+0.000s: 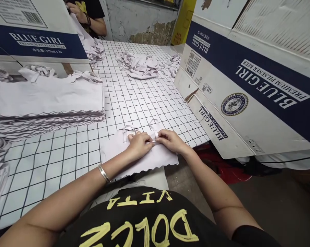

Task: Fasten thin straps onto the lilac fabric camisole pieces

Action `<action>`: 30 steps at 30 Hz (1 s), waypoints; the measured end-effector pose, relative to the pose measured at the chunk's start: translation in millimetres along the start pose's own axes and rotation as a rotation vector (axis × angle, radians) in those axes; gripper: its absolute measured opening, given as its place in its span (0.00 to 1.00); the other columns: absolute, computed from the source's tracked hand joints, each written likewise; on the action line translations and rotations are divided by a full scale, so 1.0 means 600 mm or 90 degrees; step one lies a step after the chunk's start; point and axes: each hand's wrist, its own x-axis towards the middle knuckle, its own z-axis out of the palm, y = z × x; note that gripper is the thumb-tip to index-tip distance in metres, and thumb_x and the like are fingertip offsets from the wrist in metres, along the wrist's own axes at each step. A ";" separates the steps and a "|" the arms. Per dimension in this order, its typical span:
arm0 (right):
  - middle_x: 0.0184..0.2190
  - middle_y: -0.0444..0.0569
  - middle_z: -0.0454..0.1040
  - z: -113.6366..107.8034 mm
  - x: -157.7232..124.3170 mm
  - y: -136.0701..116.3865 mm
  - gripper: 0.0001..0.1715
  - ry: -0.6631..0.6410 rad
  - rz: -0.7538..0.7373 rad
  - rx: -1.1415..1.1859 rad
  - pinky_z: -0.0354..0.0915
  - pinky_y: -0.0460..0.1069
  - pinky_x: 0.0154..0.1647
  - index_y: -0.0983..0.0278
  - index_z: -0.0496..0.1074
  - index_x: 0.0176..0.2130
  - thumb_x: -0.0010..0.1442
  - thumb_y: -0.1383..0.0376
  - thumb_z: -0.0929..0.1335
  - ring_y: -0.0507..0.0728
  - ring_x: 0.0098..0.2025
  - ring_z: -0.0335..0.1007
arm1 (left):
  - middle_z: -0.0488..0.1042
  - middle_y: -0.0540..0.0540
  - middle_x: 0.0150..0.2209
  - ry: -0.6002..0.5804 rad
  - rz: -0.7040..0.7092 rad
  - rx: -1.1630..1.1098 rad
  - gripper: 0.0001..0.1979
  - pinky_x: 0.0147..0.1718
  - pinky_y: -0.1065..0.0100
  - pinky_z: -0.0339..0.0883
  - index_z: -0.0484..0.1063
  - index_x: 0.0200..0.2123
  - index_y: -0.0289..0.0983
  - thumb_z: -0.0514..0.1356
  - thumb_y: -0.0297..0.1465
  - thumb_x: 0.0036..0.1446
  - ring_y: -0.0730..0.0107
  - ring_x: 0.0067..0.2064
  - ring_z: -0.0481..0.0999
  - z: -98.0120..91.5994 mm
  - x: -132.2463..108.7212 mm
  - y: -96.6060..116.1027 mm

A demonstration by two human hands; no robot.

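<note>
A small white fabric bag point(155, 158) with a zigzag bottom edge lies flat on the checked table point(134, 99), near its front edge. Two thin loop handles point(129, 129) stick out at its top. My left hand point(139, 144) presses on the bag's upper middle, fingers pinching a handle strip. My right hand point(171, 140) pinches the same strip from the right, touching my left fingertips. A metal bangle point(104, 173) sits on my left wrist.
A tall stack of flat white bags point(42, 103) fills the left. Loose white pieces point(141, 65) lie at the far middle. Large Blue Girl cartons stand at right point(247, 89) and upper left point(36, 37). Another person's hands point(81, 13) work at the far end.
</note>
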 end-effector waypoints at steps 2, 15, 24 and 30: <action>0.32 0.46 0.72 0.000 -0.001 0.001 0.05 -0.001 -0.008 -0.004 0.60 0.48 0.37 0.63 0.71 0.33 0.58 0.64 0.66 0.54 0.36 0.66 | 0.77 0.46 0.36 0.000 -0.001 -0.003 0.11 0.46 0.54 0.47 0.74 0.28 0.38 0.60 0.38 0.56 0.57 0.46 0.66 0.000 0.000 0.001; 0.31 0.45 0.71 0.011 -0.004 -0.001 0.04 0.024 -0.027 0.036 0.60 0.49 0.37 0.63 0.70 0.31 0.57 0.66 0.66 0.54 0.35 0.65 | 0.76 0.47 0.37 -0.017 -0.005 -0.009 0.11 0.47 0.54 0.48 0.73 0.28 0.36 0.59 0.38 0.56 0.57 0.47 0.67 -0.005 -0.001 0.010; 0.32 0.47 0.72 0.030 0.006 -0.015 0.07 0.153 -0.015 -0.028 0.61 0.51 0.41 0.62 0.69 0.31 0.57 0.61 0.68 0.57 0.38 0.66 | 0.74 0.43 0.41 0.018 0.057 0.154 0.10 0.47 0.53 0.51 0.73 0.37 0.37 0.57 0.37 0.59 0.55 0.48 0.67 -0.002 -0.007 0.004; 0.32 0.49 0.71 -0.024 -0.064 0.006 0.20 0.271 0.190 -0.236 0.59 0.51 0.36 0.62 0.68 0.31 0.51 0.48 0.71 0.58 0.36 0.65 | 0.71 0.40 0.46 0.227 -0.128 0.296 0.18 0.48 0.52 0.53 0.67 0.48 0.38 0.51 0.43 0.63 0.54 0.48 0.68 -0.089 -0.144 -0.092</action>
